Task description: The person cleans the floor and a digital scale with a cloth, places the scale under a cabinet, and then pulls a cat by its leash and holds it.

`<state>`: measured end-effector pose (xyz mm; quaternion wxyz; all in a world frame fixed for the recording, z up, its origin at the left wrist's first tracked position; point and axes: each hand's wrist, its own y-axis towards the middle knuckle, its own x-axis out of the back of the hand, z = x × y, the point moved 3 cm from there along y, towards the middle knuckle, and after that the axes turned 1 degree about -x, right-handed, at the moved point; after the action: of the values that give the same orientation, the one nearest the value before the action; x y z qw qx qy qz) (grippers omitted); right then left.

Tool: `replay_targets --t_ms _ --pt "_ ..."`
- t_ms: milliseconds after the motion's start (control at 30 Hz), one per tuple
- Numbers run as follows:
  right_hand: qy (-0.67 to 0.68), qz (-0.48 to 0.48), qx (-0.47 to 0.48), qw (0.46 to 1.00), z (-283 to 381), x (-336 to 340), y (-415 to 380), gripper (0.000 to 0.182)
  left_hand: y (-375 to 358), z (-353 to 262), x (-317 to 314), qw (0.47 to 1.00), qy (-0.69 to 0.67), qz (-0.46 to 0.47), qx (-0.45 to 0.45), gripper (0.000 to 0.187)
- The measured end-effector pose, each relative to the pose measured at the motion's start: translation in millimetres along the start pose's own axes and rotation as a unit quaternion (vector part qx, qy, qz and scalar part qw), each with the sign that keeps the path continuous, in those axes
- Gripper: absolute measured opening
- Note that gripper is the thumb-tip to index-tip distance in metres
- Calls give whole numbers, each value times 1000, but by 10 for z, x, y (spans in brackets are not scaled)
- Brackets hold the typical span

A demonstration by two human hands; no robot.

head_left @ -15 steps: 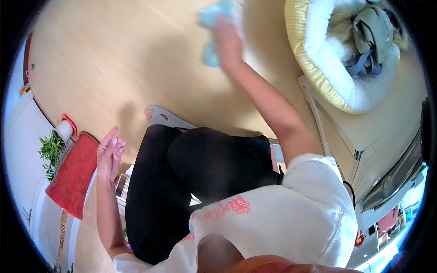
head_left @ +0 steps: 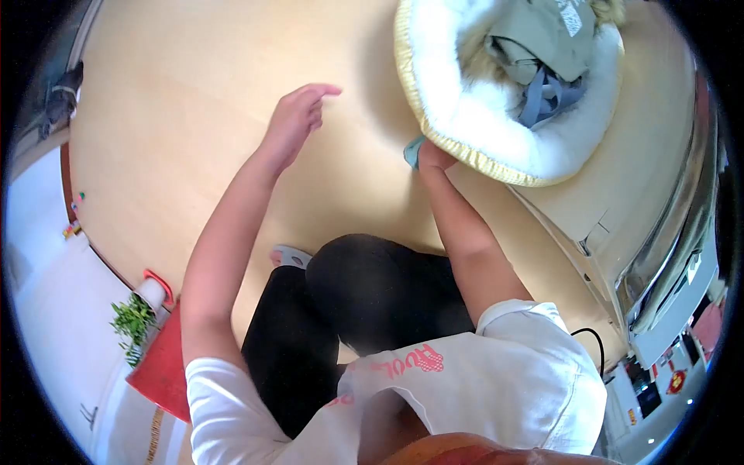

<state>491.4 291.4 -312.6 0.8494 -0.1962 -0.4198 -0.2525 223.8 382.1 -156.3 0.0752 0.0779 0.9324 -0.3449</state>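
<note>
My right hand (head_left: 435,156) is closed around a light blue-green cloth (head_left: 413,153), right at the near rim of a round plush pet bed (head_left: 496,147). Part of that hand is hidden by the bed's edge. The bed has a yellow checked outside and a white fluffy lining. In it lie a grey-green garment (head_left: 546,39), blue-grey straps (head_left: 546,97) and some tan fur. Over the pale floor (head_left: 194,116) my left hand (head_left: 298,120) reaches forward, holding nothing, its index finger stretched out and the other fingers loosely curled.
On the left stand a red stool-like object (head_left: 164,364) and a green potted plant (head_left: 133,322) beside a white pot with a red rim (head_left: 155,291). A flat beige panel (head_left: 570,221) is at the right, near a black cable (head_left: 593,337).
My right hand has brought the cloth back from the open floor to the pet bed's rim. My left hand has risen from beside my knee and reached forward. The view has shifted right.
</note>
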Motion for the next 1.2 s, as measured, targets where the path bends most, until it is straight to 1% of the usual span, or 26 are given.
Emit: replay_targets --t_ms 67,133,200,233,333,400,633,1000,1100,1200 --pt "7 10 9 1000 -17 -37 48 55 535 -85 -218 987 157 -39 -2 30" --pt "8 1 13 1000 28 -75 115 55 1065 -109 -451 978 196 -43 -62 34" --pt "10 -4 7 1000 86 -94 144 55 1538 -35 -715 990 128 47 -34 40" --pt "12 -8 3 1000 122 -92 167 56 1642 -68 -900 987 93 68 -114 40" --pt "10 -19 -1 1000 120 -27 173 56 1879 -115 -1284 986 76 116 -91 40" --pt "6 -23 -3 1000 110 24 146 57 1949 -158 -1355 986 83 123 -72 39" --pt "-24 -41 -14 999 108 203 110 58 1943 -305 -1281 987 91 128 -18 38" --pt "-42 -54 -17 997 122 248 295 62 2211 -446 -1360 988 88 124 -3 36" --pt "-47 -58 -12 997 135 256 280 63 2378 -716 -1132 992 83 96 -4 35" --pt "-49 -61 -15 997 153 256 275 64 2512 -1135 -619 996 69 52 -3 35"
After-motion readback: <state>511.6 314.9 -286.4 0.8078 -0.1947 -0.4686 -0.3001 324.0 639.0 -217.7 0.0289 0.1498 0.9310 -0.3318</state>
